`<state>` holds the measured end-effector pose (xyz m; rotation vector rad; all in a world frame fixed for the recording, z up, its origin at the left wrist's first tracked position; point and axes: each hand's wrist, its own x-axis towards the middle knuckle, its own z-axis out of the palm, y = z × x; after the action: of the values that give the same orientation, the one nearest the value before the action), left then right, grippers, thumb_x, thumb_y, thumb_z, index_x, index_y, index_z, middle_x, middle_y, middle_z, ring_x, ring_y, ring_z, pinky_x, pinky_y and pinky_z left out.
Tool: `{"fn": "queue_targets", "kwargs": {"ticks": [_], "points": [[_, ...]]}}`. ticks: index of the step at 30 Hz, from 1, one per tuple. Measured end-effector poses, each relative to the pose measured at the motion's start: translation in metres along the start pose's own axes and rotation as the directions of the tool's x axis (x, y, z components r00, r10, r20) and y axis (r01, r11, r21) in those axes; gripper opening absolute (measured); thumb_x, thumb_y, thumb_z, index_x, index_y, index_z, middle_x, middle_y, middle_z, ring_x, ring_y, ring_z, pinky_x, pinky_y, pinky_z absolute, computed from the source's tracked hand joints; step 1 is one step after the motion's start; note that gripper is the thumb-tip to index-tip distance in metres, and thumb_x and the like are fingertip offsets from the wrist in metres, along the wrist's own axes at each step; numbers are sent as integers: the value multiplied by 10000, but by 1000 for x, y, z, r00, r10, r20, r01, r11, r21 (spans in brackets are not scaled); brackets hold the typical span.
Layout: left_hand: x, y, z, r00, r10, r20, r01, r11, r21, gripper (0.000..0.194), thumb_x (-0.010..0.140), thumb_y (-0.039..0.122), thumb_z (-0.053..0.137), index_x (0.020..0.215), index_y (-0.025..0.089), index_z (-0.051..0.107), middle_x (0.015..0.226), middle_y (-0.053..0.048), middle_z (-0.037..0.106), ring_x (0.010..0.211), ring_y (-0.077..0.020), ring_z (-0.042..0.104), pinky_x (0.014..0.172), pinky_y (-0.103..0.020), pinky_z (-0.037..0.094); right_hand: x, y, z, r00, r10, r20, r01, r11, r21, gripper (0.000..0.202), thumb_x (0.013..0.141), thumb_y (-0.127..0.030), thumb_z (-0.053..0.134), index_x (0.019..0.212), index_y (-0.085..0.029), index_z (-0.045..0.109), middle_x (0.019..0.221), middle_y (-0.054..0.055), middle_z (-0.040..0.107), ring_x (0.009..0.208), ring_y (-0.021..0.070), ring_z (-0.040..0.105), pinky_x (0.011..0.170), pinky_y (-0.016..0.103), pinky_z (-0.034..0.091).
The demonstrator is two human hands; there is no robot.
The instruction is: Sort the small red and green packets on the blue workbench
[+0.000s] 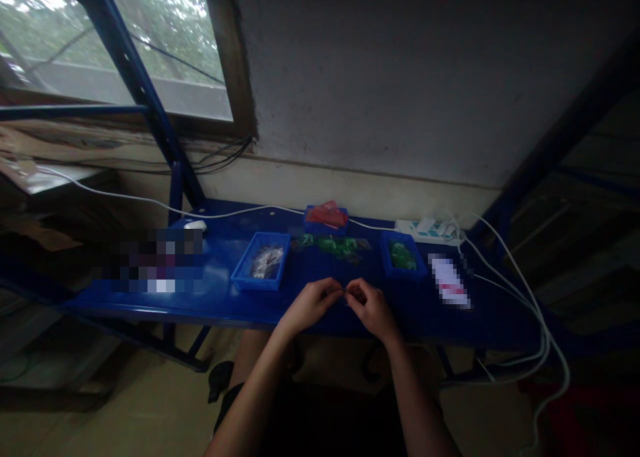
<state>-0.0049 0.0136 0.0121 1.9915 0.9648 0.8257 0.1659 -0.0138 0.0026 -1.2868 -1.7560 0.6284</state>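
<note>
My left hand [320,299] and my right hand [367,301] meet over the front part of the blue table, fingertips pinched close together. Between them is something small and dark, too small to name; both hands seem closed on it. Left of my hands stands a blue bin [241,270] with clear plastic packets [267,262] in it. Beyond my fingers lie several clear and green packets [333,245]. To the right, another blue bin [423,267] contains green packets [401,255]. A third blue bin [326,230] at the back holds red packets [327,213].
A white power strip [430,231] with plugs and cables lies at the back right, near a blurred-out white item [449,280]. A white mouse [195,225] sits at the left by a pixelated patch. White cable [235,213] runs along the back edge.
</note>
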Motion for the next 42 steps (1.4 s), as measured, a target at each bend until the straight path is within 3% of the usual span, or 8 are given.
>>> {"fn": "queue_targets", "kwargs": {"ticks": [8,13,18,25,30,42], "points": [[1,-1,-1,998,41,-52,-40,999,10,224,867,313,497,886,161,660,860,-41,663,781,-150,589,714,-237,434,2,5,0,995,-40,-87,27,989,-144,71,792,-250,535,788,-207,591,650,-5,524,594,147,524,594,254,415],[3,-6,1,982,-54,-181,60,998,26,206,834,350,534,834,150,586,645,32,534,586,-104,461,548,-203,355,1,6,1,998,43,-55,-47,997,-65,121,848,-319,498,839,-219,564,516,-54,473,476,128,505,513,231,386],[3,-3,0,996,-66,-61,68,997,35,373,881,435,430,689,146,569,613,26,537,592,-109,460,550,-210,331,0,8,3,993,110,-41,-105,988,117,114,858,-326,487,898,-227,528,617,-20,616,541,146,611,517,228,446],[2,-2,-1,997,-37,-62,34,999,-41,337,875,413,444,827,145,642,759,-14,655,699,-146,560,624,-218,403,-1,3,0,999,-48,-1,48,997,52,101,804,-258,561,897,-221,560,881,37,672,797,175,649,693,273,501],[2,-8,1,997,-34,-63,32,999,-37,265,856,367,491,856,150,642,783,-30,684,705,-155,598,642,-228,429,-2,-1,-2,994,-108,33,107,994,19,70,802,-198,528,843,-207,584,855,38,658,800,169,629,676,260,492],[1,-4,1,998,-34,-61,33,999,-8,237,859,341,488,810,152,623,733,-10,668,665,-139,586,598,-212,410,-1,5,0,998,-66,-16,66,998,8,89,814,-201,516,849,-205,598,838,32,678,742,164,637,696,271,492]]}}
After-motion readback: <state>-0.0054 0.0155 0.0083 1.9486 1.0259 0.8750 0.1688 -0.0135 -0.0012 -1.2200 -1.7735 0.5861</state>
